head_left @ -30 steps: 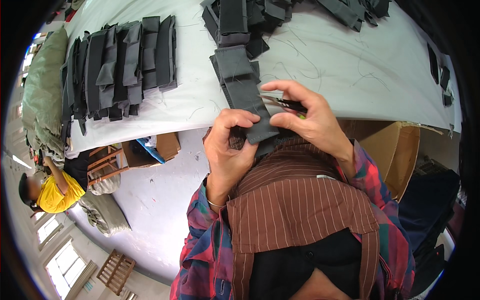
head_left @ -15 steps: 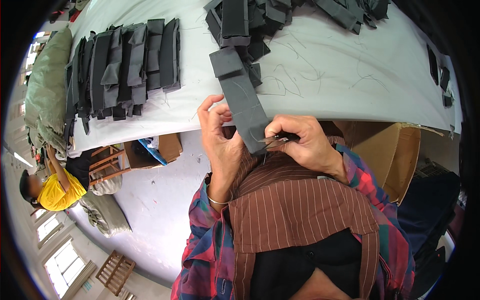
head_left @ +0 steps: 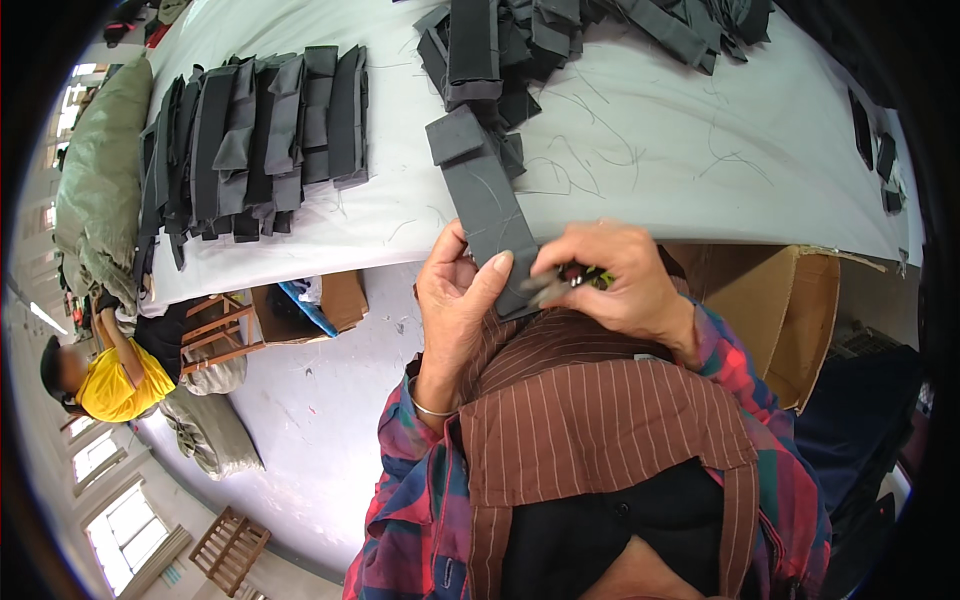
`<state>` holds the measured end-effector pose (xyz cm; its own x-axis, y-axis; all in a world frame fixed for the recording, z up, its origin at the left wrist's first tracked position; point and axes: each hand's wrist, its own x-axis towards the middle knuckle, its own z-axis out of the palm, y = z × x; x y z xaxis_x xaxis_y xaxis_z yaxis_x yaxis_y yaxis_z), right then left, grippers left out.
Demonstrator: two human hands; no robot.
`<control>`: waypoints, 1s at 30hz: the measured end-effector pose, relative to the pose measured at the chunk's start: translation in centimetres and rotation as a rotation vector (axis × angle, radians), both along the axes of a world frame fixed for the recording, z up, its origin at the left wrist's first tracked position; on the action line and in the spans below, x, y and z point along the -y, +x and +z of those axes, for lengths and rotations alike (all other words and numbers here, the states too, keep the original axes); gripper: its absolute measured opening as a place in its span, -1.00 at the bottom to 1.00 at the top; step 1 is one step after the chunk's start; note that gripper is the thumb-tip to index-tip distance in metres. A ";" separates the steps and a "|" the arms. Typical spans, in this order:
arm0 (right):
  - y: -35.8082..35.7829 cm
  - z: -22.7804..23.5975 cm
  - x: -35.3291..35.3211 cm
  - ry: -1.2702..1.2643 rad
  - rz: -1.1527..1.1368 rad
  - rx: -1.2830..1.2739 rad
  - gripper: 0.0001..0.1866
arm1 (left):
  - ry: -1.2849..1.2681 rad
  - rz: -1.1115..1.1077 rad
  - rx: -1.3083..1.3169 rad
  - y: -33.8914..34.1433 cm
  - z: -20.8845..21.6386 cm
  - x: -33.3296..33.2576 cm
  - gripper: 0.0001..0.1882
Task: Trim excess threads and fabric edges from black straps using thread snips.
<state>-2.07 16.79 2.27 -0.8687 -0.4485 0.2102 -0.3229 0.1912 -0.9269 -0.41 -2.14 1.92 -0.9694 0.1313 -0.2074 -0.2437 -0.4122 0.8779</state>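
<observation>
A dark grey fabric strip with a folded far end hangs over the table's near edge toward my lap. My left hand pinches its left side near the lower end, thumb on top. In my right hand is a pair of small thread snips, blurred by motion, the blades at the strip's lower right edge. Loose threads lie on the strip's surface. Beyond it, a heap of similar strips touches its far end.
A row of stacked dark strips lies at the left of the white-covered table, which has loose threads on it. A cardboard box stands below at right. At far left, a person in yellow is beside large sacks.
My left thumb has come down onto the strip; before, that hand was half open at its edge. The snips in my right hand have shifted and now blur.
</observation>
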 end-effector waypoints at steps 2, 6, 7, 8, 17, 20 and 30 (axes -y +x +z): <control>-0.6 0.7 -0.5 0.009 -0.069 -0.004 -0.76 | -0.047 -0.015 -0.029 0.0 -0.2 0.4 -0.63; -1.6 0.2 -1.1 0.084 -0.185 -0.015 -0.74 | -0.084 -0.096 -0.070 0.1 0.3 0.3 -0.66; -1.8 0.1 -1.0 0.121 -0.201 -0.050 -0.74 | -0.086 -0.097 -0.070 0.2 0.4 0.2 -0.66; -1.8 0.0 -0.7 0.129 -0.214 -0.113 -0.76 | -0.084 -0.098 -0.067 0.3 0.5 0.0 -0.66; -1.6 -0.1 -1.2 0.239 -0.223 -0.123 -0.80 | -0.045 -0.089 -0.033 0.7 0.7 0.1 -0.66; -1.3 0.0 -1.1 0.152 -0.259 -0.048 -0.82 | -0.071 -0.083 -0.062 0.6 0.4 0.2 -0.67; -1.2 0.0 -1.1 0.270 -0.200 -0.194 -0.80 | -0.183 -0.097 -0.071 0.8 0.4 0.3 -0.72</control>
<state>-3.32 17.86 2.29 -0.9003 -0.3358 0.2768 -0.4190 0.4971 -0.7598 0.38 -2.47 2.32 -0.9670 0.1911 -0.1684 -0.2096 -0.2217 0.9523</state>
